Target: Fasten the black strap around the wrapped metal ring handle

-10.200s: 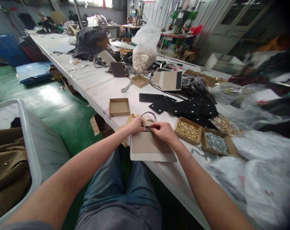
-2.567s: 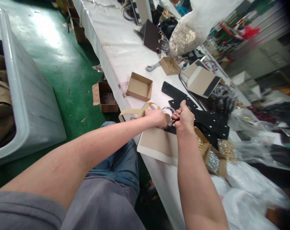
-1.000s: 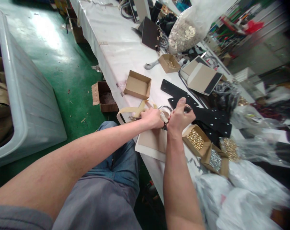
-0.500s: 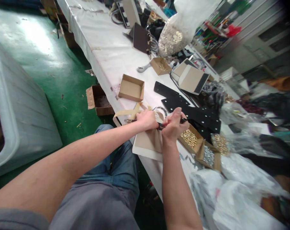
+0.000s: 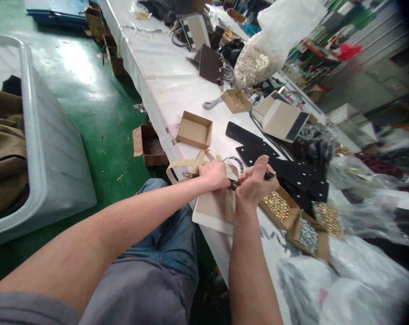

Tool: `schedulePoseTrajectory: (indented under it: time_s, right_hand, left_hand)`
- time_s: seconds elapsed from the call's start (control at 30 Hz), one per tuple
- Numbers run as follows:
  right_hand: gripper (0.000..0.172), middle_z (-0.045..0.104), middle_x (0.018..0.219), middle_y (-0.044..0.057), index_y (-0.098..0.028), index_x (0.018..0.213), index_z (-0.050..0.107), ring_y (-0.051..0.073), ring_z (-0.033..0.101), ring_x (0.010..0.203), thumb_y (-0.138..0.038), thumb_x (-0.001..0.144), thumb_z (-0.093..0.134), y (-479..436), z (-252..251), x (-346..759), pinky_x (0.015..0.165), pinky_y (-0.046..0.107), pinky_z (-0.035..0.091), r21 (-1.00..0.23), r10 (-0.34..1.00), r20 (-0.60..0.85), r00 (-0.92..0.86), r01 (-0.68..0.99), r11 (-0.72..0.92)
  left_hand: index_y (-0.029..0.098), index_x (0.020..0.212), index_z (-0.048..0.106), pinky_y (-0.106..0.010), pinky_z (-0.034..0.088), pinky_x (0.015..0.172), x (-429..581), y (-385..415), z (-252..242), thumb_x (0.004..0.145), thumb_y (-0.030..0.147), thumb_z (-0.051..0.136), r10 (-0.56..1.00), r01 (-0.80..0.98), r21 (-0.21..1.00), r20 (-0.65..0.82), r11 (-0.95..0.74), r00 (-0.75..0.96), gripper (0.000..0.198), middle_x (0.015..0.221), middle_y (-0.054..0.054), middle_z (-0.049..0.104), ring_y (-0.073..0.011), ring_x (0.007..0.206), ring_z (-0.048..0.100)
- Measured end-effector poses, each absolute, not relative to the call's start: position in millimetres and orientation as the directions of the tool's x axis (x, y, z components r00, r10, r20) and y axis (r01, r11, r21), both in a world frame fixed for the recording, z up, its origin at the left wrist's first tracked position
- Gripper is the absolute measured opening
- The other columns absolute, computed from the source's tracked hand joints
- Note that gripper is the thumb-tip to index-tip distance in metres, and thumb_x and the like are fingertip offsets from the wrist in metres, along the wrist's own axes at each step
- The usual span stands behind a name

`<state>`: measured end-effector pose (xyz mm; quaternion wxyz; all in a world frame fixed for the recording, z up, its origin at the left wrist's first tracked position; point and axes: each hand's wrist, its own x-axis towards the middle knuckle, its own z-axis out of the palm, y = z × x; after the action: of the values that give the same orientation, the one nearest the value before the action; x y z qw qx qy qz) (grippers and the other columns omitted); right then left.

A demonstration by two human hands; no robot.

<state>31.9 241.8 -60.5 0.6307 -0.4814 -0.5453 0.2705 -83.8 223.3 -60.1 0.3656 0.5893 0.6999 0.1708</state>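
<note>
My left hand (image 5: 213, 174) is closed around a tan strap (image 5: 187, 163) with a metal clasp at its end, over a brown cardboard pad (image 5: 214, 206) at the table's near edge. My right hand (image 5: 255, 181) is a fist around a dark slim tool (image 5: 268, 174), thumb up, its tip meeting the strap by my left hand. A metal ring (image 5: 232, 160) lies just behind the hands. Black flat pieces with holes (image 5: 285, 168) lie to the right of them.
An empty cardboard box (image 5: 194, 130) sits behind my left hand. Boxes of gold studs (image 5: 278, 206) and silver parts (image 5: 307, 234) lie right. A bag of pale pieces (image 5: 258, 63), plastic bags (image 5: 342, 280), a white tub (image 5: 52, 149) on the green floor.
Both hands stay together on the strap and tool; my right fist has shifted slightly. The camera has swung, bringing the tub and floor further into view.
</note>
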Motion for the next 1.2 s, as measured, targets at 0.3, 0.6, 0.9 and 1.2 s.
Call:
schedulePoseTrajectory:
  time_s: [0.3, 0.6, 0.9, 1.2]
  right_hand:
    - [0.070, 0.044, 0.051, -0.005, -0.027, 0.062, 0.046, 0.012, 0.044, 0.040, -0.071, 0.112, 0.067, 240, -66, 27, 0.039, 0.028, 0.035, -0.874, 0.840, 0.479, 0.254, 0.229, 0.429]
    - [0.066, 0.042, 0.050, -0.008, -0.027, 0.065, 0.045, 0.011, 0.043, 0.039, -0.067, 0.110, 0.071, 239, -62, 27, 0.038, 0.028, 0.033, -0.874, 0.843, 0.485, 0.234, 0.170, 0.455]
    - [0.065, 0.043, 0.050, -0.007, -0.027, 0.065, 0.046, 0.011, 0.043, 0.039, -0.066, 0.112, 0.068, 234, -66, 22, 0.039, 0.028, 0.033, -0.880, 0.840, 0.473, 0.265, 0.194, 0.434]
    - [0.065, 0.035, 0.052, -0.010, -0.027, 0.066, 0.042, 0.008, 0.036, 0.038, -0.066, 0.109, 0.071, 240, -62, 35, 0.035, 0.024, 0.032, -0.906, 0.874, 0.409, 0.263, 0.004, 0.423]
  left_hand:
    - [0.029, 0.108, 0.083, -0.041, 0.062, 0.102, -99, 230, -52, 0.080, 0.029, 0.089, 0.913, 0.651, 0.697, -0.407, 0.301, 0.014, 0.029, 0.125, -0.008, 0.086, -0.0338, 0.123, 0.078]
    - [0.028, 0.105, 0.084, -0.042, 0.060, 0.100, -96, 226, -61, 0.080, 0.029, 0.086, 0.935, 0.590, 0.744, -0.350, 0.314, -0.056, 0.025, 0.116, -0.009, 0.087, -0.0338, 0.115, 0.080]
    - [0.031, 0.105, 0.085, -0.042, 0.058, 0.102, -99, 223, -68, 0.083, 0.035, 0.089, 0.944, 0.588, 0.757, -0.327, 0.286, -0.039, 0.023, 0.120, -0.007, 0.086, -0.0335, 0.119, 0.077]
    - [0.028, 0.107, 0.085, -0.043, 0.060, 0.101, -93, 225, -64, 0.082, 0.032, 0.088, 0.944, 0.626, 0.725, -0.327, 0.286, -0.052, 0.026, 0.123, -0.009, 0.086, -0.0342, 0.118, 0.078]
